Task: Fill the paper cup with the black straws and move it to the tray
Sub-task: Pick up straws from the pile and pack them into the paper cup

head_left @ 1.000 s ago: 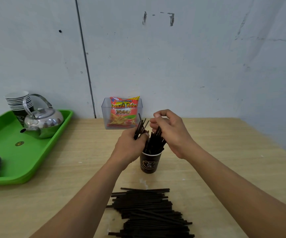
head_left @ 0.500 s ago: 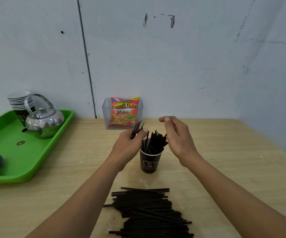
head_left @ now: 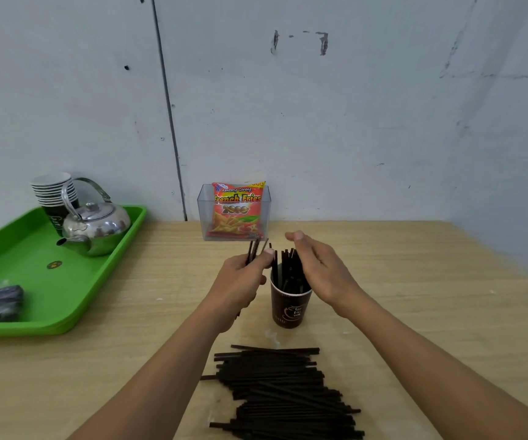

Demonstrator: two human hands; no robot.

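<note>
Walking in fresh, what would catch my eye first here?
Two bare hands at mid-table: the left hand pinches a few black straws beside a dark paper cup already bristling with them, the right hand open above. A big straw pile lies nearer, and a bright green tray sits left.

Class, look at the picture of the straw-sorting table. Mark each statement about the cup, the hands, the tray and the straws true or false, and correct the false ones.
1. The paper cup stands on the green tray. False: it stands on the wooden table, apart from the tray.
2. The left hand grips a few black straws. True.
3. The right hand is closed around the cup. False: it is open and hovers beside the straws in the cup.
4. A pile of straws lies on the table nearer the person than the cup. True.
5. The kettle sits on the tray. True.
</note>
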